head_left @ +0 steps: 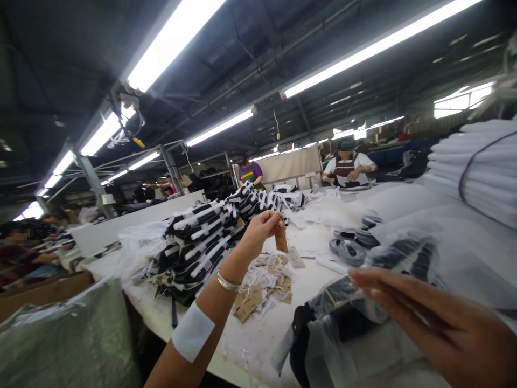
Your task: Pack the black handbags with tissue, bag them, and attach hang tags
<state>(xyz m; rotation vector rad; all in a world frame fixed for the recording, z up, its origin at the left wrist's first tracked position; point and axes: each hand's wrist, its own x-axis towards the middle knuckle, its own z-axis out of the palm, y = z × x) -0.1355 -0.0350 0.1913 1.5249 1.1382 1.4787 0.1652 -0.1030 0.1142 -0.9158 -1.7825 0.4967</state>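
Observation:
My left hand (262, 230) is raised over the table in a pinch, with a brown cardboard hang tag (281, 240) dangling from its fingertips. Below it lies a loose heap of brown and white tags with strings (262, 285). At the lower right, my right hand (440, 318) has its fingers stretched out and held close together, slightly blurred. No object shows in that hand. Just left of and beneath its fingertips is a black item in clear plastic (343, 318); whether they touch I cannot tell.
A tall pile of black-and-white folded goods (202, 242) stands left of the tags. Grey coiled straps (347, 250) lie to the right. White padded sheets (472, 161) are stacked at far right. Co-workers (347, 164) work across the table; a green sack (72, 339) sits lower left.

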